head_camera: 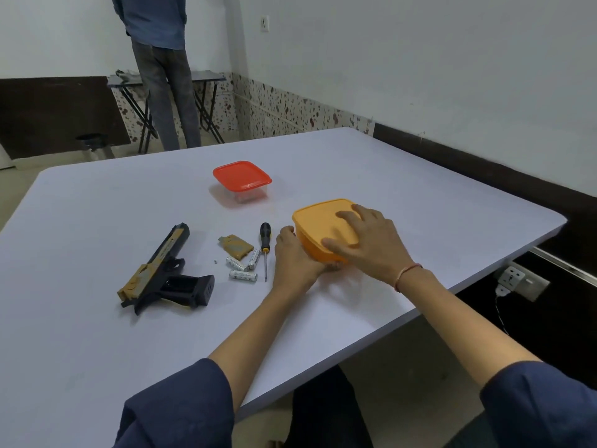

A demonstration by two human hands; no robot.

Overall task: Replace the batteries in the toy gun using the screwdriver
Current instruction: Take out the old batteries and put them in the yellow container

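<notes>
The black and tan toy gun [161, 273] lies on its side at the left of the white table [97, 205], its grip compartment uncovered. The tan battery cover [235, 245] and a tiny screw [215, 261] lie to its right. Three batteries [243, 268] sit loose below the cover. Beside them lies the screwdriver [265, 250], black handle pointing away. My left hand [295, 257] grips the near left side of an orange-lidded box [319, 227]. My right hand [368, 242] lies on its lid, fingers spread and curled over the edge.
A clear box with a red lid [242, 181] stands further back on the table. A person [161, 69] stands by a folding table [206, 80] at the far wall. A wall socket [513, 279] sits below the table's right edge.
</notes>
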